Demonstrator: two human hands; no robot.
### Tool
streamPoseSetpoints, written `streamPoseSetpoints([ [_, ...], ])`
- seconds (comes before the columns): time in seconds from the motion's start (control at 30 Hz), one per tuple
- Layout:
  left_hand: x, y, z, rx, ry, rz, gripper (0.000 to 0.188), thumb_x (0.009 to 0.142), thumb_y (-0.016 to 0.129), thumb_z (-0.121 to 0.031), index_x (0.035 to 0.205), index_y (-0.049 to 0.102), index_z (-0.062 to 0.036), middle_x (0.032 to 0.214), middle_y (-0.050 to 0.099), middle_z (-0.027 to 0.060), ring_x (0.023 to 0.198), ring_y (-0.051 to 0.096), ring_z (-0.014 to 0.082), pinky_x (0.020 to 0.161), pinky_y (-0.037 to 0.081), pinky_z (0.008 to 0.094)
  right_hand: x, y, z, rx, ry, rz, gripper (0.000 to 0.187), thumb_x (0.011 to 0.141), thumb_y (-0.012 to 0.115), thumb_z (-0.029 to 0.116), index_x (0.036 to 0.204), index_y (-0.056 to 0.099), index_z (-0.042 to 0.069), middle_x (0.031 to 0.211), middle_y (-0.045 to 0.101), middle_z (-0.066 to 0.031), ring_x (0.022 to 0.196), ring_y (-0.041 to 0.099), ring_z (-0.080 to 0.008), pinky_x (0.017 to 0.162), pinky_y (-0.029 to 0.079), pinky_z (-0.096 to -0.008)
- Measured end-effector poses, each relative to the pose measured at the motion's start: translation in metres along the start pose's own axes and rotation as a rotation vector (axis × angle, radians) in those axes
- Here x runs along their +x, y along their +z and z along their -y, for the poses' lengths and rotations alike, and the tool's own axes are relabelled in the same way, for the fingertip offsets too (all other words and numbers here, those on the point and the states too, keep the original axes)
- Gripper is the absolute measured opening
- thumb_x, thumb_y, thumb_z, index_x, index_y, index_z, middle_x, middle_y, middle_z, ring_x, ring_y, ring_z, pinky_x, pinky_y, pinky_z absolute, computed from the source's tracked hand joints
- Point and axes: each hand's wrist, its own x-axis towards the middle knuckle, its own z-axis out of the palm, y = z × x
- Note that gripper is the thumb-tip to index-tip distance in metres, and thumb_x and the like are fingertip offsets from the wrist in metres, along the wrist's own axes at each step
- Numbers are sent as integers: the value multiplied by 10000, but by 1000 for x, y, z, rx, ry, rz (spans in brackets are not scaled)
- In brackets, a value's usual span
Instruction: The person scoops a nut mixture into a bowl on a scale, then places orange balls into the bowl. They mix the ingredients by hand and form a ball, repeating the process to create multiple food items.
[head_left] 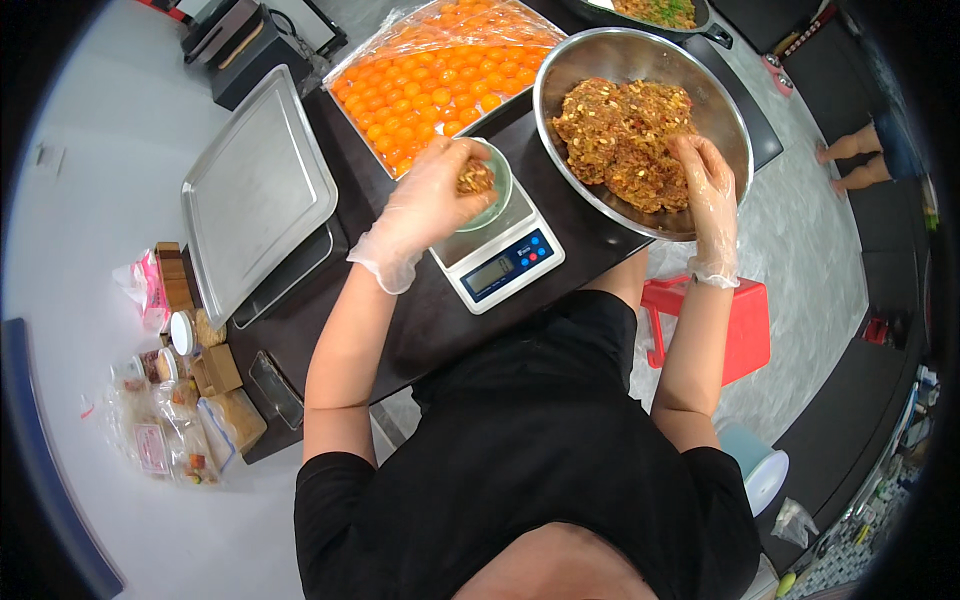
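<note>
My left hand (430, 195), in a clear plastic glove, is curled round a small clump of brown filling (475, 178) over a small glass bowl (502, 185). That bowl rests on a white digital scale (530, 280) with a blue button panel. At the right, my gloved right hand (708, 180) reaches into a wide steel bowl (545, 95). Its fingers are bunched at the edge of the chunky brown filling mixture (630, 140); whatever lies between the fingertips is hidden.
Behind the scale, a tray of orange egg yolks (420, 100) lies partly under clear film. Metal trays (260, 190) lean at the left, beside bagged goods and jars (183, 333). A dark pan (718, 36) stands far right. A red plastic stool (735, 330) is below the table's right side.
</note>
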Motion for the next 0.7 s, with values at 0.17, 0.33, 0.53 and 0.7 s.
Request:
streamPoseSetpoints([
  [0.17, -7, 2, 1, 76, 39, 37, 455, 811, 707, -238, 1205, 566, -60, 1179, 573, 174, 1136, 553, 353, 989, 438, 399, -13, -1, -2, -138, -39, -61, 234, 931, 654, 205, 986, 651, -23, 891, 638, -13, 838, 555, -92, 772, 454, -245],
  [0.33, -9, -19, -2, -12, 65, -31, 389, 859, 674, -256, 1185, 610, -54, 1183, 617, 170, 1121, 587, 327, 976, 449, 382, -23, 4, 7, -205, -39, -117, 213, 917, 667, 188, 958, 655, -21, 856, 636, -41, 795, 577, -109, 735, 468, -258],
  [0.53, 17, -56, 32, -103, -208, -203, 325, 892, 659, -243, 1159, 660, -59, 1065, 698, 141, 985, 674, 239, 855, 513, 335, -26, 9, -1, -362, -124, -115, 179, 888, 674, 156, 899, 651, -22, 842, 635, -93, 779, 600, -189, 737, 475, -301],
  [0.7, 82, -54, 60, 280, -106, 27, 358, 838, 679, -219, 1181, 660, -121, 1081, 684, 153, 1014, 652, 296, 890, 501, 387, -28, 15, 3, -509, -216, -131, 168, 866, 678, 155, 881, 657, -11, 871, 651, -147, 834, 620, -303, 772, 483, -373],
])
